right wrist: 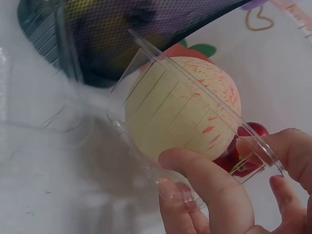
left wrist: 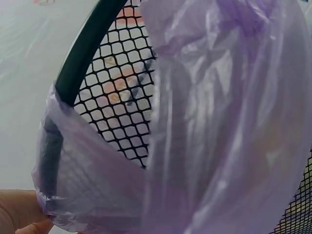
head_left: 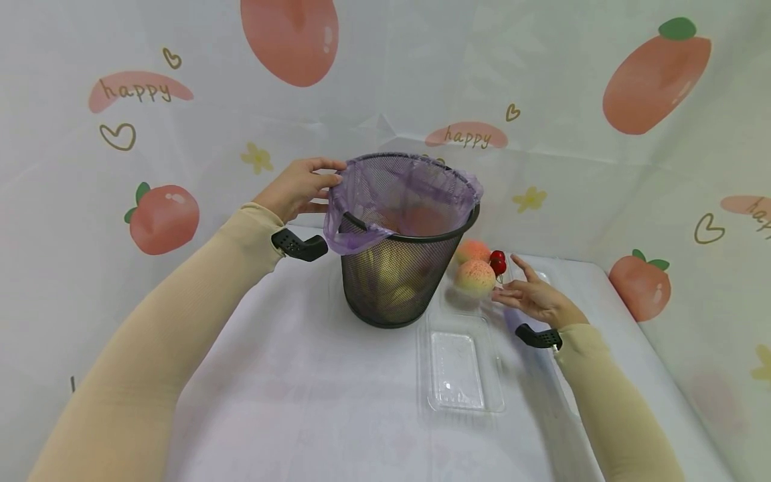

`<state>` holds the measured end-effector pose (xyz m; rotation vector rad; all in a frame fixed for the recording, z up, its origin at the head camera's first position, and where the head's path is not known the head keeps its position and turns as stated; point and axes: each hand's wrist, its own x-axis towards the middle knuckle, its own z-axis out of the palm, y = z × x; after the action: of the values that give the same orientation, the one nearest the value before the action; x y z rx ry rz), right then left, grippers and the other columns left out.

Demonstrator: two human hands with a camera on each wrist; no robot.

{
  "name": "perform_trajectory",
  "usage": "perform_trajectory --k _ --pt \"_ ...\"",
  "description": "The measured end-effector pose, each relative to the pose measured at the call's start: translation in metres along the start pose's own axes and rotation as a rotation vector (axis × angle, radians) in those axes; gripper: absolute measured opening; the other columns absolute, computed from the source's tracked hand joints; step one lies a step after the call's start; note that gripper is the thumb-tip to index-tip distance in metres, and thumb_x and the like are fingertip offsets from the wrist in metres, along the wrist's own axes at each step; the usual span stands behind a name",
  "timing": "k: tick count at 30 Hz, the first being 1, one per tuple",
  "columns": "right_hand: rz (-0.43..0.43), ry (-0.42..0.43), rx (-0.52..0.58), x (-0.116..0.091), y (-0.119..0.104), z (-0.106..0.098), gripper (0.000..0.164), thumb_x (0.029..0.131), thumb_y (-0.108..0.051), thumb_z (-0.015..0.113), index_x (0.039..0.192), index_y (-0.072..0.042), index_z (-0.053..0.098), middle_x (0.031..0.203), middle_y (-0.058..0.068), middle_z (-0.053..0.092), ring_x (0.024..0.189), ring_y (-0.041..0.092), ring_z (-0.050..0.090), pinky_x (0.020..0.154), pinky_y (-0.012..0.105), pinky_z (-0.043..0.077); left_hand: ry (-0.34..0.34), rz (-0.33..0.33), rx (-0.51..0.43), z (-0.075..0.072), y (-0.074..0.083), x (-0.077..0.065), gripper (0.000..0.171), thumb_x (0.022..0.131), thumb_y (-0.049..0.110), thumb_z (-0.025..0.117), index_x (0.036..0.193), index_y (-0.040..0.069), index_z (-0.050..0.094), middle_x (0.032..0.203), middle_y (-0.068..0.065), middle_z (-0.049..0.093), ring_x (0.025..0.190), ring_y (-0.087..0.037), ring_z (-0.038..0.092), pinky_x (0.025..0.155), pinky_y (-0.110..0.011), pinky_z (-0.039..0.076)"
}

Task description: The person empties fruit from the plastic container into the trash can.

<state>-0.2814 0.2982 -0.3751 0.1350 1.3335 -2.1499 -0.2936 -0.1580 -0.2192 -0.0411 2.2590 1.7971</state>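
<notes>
A black mesh wastebasket (head_left: 388, 281) stands on the table, lined with a thin purple trash bag (head_left: 355, 241) folded partly over its rim. My left hand (head_left: 304, 187) pinches the bag at the rim's left side. Yellow and reddish shapes show through the mesh, blurred. Right of the basket, my right hand (head_left: 530, 298) grips the end of a clear plastic box (right wrist: 170, 66), its fingers (right wrist: 214, 190) and thumb apart at the edges. A pale peach with red flecks (right wrist: 183, 107) shows through the box wall. Red cherries (head_left: 498, 262) and a second peach (head_left: 472, 250) lie close behind.
A clear plastic tray (head_left: 458, 371) lies on the white tabletop (head_left: 313, 402) in front of the basket. More clear plastic shows behind my right hand. A fruit-printed white cloth (head_left: 373, 73) hangs behind the table.
</notes>
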Motion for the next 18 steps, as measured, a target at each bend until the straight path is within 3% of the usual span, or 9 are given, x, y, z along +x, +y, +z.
perform_trajectory --k 4,11,18 --pt "-0.022 -0.019 0.021 -0.01 -0.008 0.004 0.093 0.096 0.016 0.03 0.151 -0.046 -0.013 0.153 0.018 -0.03 0.1 0.03 0.067 0.1 0.037 0.047 -0.001 0.0 -0.005 0.0 0.0 0.0 0.042 0.102 0.018 0.05 0.143 0.018 0.046 0.12 0.003 0.046 0.106 -0.018 0.052 0.099 -0.037 0.048" --pt "-0.053 0.05 0.112 -0.028 -0.027 0.014 0.096 0.096 0.015 0.036 0.147 -0.058 -0.001 0.156 0.012 -0.029 0.096 0.028 0.068 0.097 0.035 0.049 -0.004 0.003 -0.007 0.0 0.0 0.0 0.042 0.102 0.018 0.05 0.144 0.018 0.045 0.121 0.002 0.047 0.107 -0.019 0.052 0.1 -0.038 0.048" --pt "-0.175 -0.051 0.127 -0.048 -0.047 0.025 0.092 0.098 0.013 0.033 0.147 -0.058 0.001 0.149 0.006 -0.043 0.099 0.031 0.068 0.093 0.039 0.053 -0.005 0.01 0.005 0.0 0.0 -0.001 0.043 0.102 0.018 0.049 0.144 0.018 0.045 0.122 0.002 0.047 0.105 -0.018 0.053 0.097 -0.036 0.049"
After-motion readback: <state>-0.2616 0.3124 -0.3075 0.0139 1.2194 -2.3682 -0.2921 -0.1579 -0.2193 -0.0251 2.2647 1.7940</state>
